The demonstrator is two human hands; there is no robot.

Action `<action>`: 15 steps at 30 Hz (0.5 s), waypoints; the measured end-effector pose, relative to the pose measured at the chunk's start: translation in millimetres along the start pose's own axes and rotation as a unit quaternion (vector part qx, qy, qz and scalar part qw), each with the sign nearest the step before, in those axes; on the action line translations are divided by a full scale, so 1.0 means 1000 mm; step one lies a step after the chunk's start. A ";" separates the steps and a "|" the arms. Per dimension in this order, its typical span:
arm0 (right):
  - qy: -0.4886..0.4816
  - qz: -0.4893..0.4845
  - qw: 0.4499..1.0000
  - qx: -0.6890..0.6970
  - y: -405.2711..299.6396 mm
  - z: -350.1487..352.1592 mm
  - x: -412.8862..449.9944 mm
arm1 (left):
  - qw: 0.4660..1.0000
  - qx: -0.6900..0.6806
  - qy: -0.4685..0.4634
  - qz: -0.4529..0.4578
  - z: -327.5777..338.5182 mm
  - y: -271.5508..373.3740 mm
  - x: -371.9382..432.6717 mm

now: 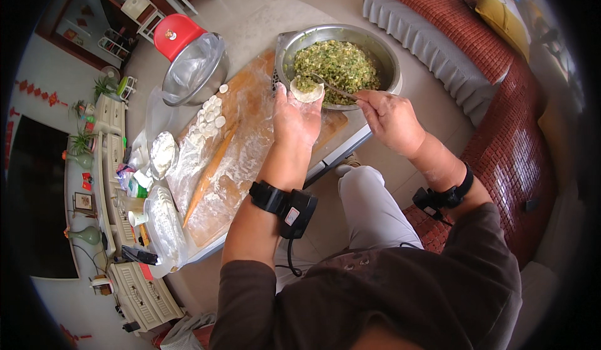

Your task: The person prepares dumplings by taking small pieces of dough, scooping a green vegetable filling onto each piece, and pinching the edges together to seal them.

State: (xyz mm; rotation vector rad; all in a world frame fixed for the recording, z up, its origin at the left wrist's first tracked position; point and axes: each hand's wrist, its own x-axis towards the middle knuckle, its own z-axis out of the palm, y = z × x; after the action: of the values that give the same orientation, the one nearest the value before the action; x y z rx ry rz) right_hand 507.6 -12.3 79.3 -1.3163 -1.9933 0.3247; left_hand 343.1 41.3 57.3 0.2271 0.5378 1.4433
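Observation:
A round dough wrapper (307, 96) lies on the fingers of my left hand (297, 120), palm up at the near left rim of a large steel bowl (393, 80). Green chopped filling (306, 84) sits on the wrapper. My right hand (390, 117) grips the handle of a metal spoon (335, 87), whose tip reaches to the filling on the wrapper. More chopped green filling (345, 64) is heaped in the bowl. Left of my hands, a floured wooden board (249, 148) bears a tapered wooden rolling pin (209, 176) and several small dough discs (209, 117).
A steel pot lined with a plastic bag (195, 71) stands at the board's far left, beside a red stool (176, 33). A bowl of flour (163, 154) and a floury plastic container (165, 228) line the left side. A sofa with a red mat (507, 153) is at the right.

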 end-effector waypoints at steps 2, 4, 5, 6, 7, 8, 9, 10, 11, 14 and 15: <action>0.040 0.028 0.997 0.058 0.003 0.002 -0.001 | 1.000 -0.011 -0.004 -0.004 -0.002 0.000 0.002; 0.061 0.044 0.993 0.087 0.007 0.001 0.000 | 1.000 -0.007 -0.021 -0.021 -0.001 -0.001 0.003; 0.053 0.082 0.987 0.126 0.009 -0.001 0.000 | 1.000 -0.006 -0.022 -0.022 -0.001 -0.001 0.004; 0.045 0.120 0.978 0.166 0.011 -0.003 0.001 | 1.000 -0.006 -0.022 -0.020 -0.001 -0.002 0.005; 0.046 0.120 0.978 0.165 0.014 -0.004 0.001 | 1.000 -0.006 -0.023 -0.018 0.000 -0.002 0.005; 0.083 0.075 0.987 0.113 0.016 -0.004 0.001 | 1.000 -0.006 -0.023 -0.018 0.000 -0.002 0.006; 0.118 0.031 0.991 0.059 0.018 -0.005 0.001 | 1.000 -0.002 -0.027 -0.014 0.001 -0.003 0.006; 0.118 0.032 0.991 0.059 0.020 -0.006 0.000 | 0.999 0.001 -0.030 -0.011 0.001 -0.003 0.006; 0.110 -0.012 0.994 -0.005 0.020 -0.008 -0.002 | 0.999 0.001 -0.030 -0.012 0.000 -0.003 0.007; 0.088 -0.086 0.987 -0.101 0.026 -0.008 -0.007 | 0.999 -0.006 -0.047 -0.010 0.001 -0.003 0.010; 0.075 -0.114 0.982 -0.132 0.029 -0.007 -0.009 | 0.999 0.002 -0.040 -0.004 0.005 -0.004 0.010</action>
State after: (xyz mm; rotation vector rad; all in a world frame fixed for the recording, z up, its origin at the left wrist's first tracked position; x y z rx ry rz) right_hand 534.8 -8.6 64.5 -1.2128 -2.0827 -0.1478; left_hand 349.0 51.2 57.5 0.2839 0.4763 1.4188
